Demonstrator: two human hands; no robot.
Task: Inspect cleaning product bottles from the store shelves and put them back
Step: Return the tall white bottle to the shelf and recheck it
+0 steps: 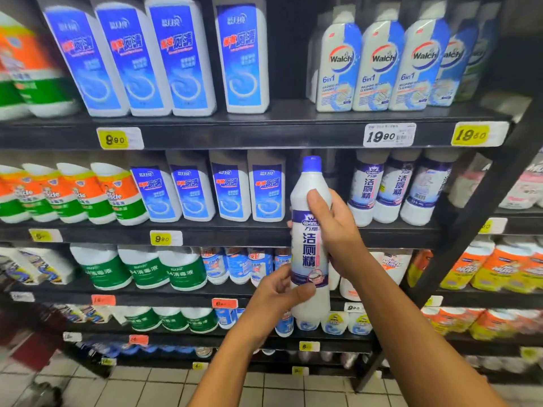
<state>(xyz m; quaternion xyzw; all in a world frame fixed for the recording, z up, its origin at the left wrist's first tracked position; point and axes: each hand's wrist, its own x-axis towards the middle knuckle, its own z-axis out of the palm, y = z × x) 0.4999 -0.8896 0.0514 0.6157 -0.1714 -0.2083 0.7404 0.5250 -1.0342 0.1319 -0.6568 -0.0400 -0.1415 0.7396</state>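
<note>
Left hand (274,292) clamped on the lower part of the white bottle (311,230), thumb across the front. Bottle upright, long axis vertical, before the middle shelf (235,234). Right hand (332,227) wrapped round the upper body, nearer the empty slot.

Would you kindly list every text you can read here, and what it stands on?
"洁厕精": white blue-capped bottle held by left hand and right hand.
"Walch", "6in1": white-and-blue bottles.
"19.90": white price tag.
"9.90": yellow price tag.
Smaller print: blurred.
</note>
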